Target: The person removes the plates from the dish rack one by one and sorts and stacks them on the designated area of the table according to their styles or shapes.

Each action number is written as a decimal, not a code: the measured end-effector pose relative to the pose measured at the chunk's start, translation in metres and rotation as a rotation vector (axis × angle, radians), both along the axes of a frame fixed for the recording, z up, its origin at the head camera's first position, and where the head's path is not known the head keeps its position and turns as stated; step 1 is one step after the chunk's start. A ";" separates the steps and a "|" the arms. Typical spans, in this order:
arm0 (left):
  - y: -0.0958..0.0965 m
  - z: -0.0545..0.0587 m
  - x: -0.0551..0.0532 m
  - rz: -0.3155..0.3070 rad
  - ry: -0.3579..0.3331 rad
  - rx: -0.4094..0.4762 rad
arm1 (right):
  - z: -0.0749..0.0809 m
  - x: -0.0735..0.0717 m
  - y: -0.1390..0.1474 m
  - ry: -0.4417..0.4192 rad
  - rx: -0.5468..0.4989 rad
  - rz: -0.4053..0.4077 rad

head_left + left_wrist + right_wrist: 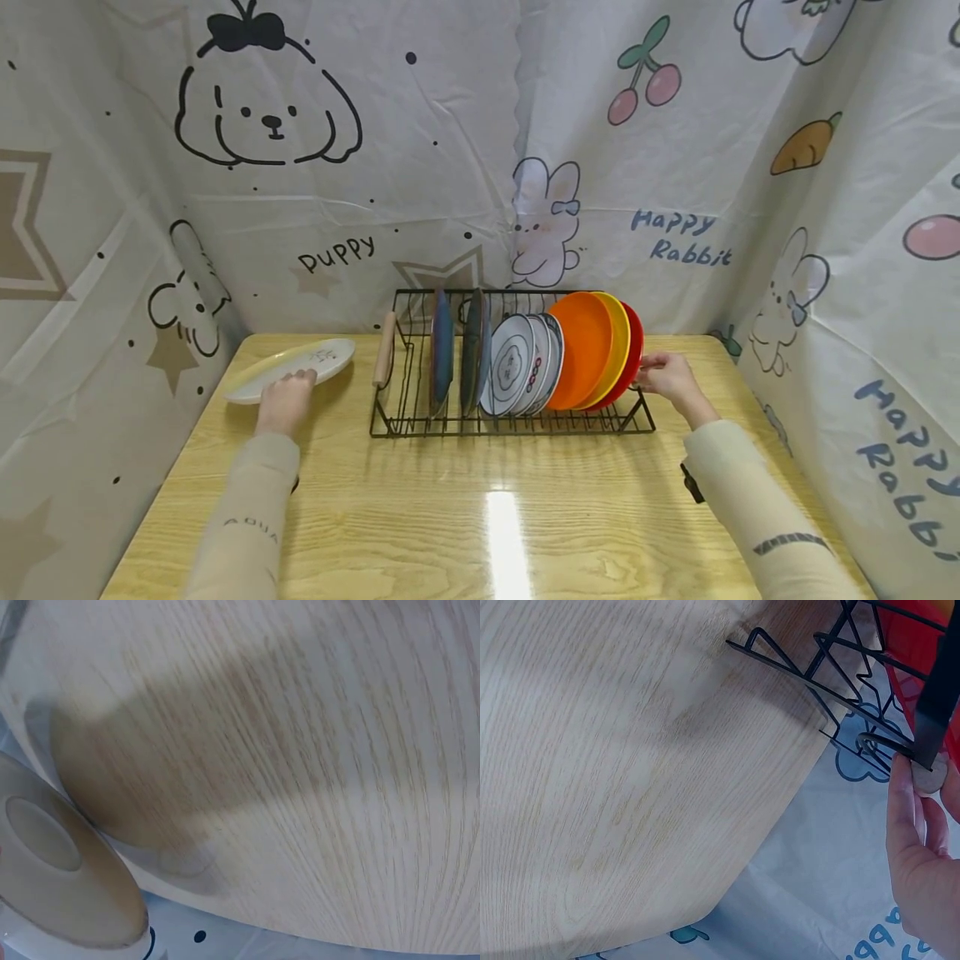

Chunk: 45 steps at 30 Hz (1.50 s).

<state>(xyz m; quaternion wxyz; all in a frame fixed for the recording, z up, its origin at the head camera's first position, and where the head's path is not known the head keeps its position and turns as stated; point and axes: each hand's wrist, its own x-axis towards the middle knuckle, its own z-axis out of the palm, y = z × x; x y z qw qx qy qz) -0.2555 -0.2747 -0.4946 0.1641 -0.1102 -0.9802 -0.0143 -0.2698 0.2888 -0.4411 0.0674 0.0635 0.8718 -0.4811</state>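
Note:
My left hand [287,400] holds a white oval plate [326,357] by its near rim, tilted over the left of the table. In the left wrist view the underside of that plate [45,836] shows, with its raised foot ring. On the far right, my right hand [671,379] grips the end handle of a black wire dish rack [510,434]. Its fingers curl round the round wooden handle end [930,778] in the right wrist view. The rack's right end holds a red plate [636,350], a yellow plate [619,350] and an orange plate [581,350], all upright.
Several white patterned plates [510,371] stand mid-rack. Two dark plates stand on edge farther left, one blue-grey [442,350]. A wooden handle [386,350] is on the rack's left end. Printed cloth [450,125] surrounds the wooden table [420,517].

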 end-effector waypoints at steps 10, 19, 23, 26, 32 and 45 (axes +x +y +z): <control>0.004 -0.008 -0.003 -0.022 -0.022 0.013 | 0.000 -0.001 0.000 -0.007 0.007 -0.004; 0.017 -0.016 -0.007 -0.021 -0.131 0.074 | 0.000 -0.001 -0.001 -0.004 0.008 -0.008; 0.021 -0.022 -0.009 -0.003 -0.181 0.102 | -0.001 -0.001 -0.001 0.002 0.003 -0.007; 0.024 -0.027 -0.009 0.013 -0.221 0.107 | -0.001 0.000 -0.001 0.002 0.003 -0.007; 0.029 -0.032 -0.004 0.035 -0.280 0.120 | 0.000 0.000 -0.001 -0.004 0.001 -0.010; 0.025 -0.046 0.000 0.009 -0.282 0.170 | -0.001 0.000 0.000 -0.002 0.006 -0.003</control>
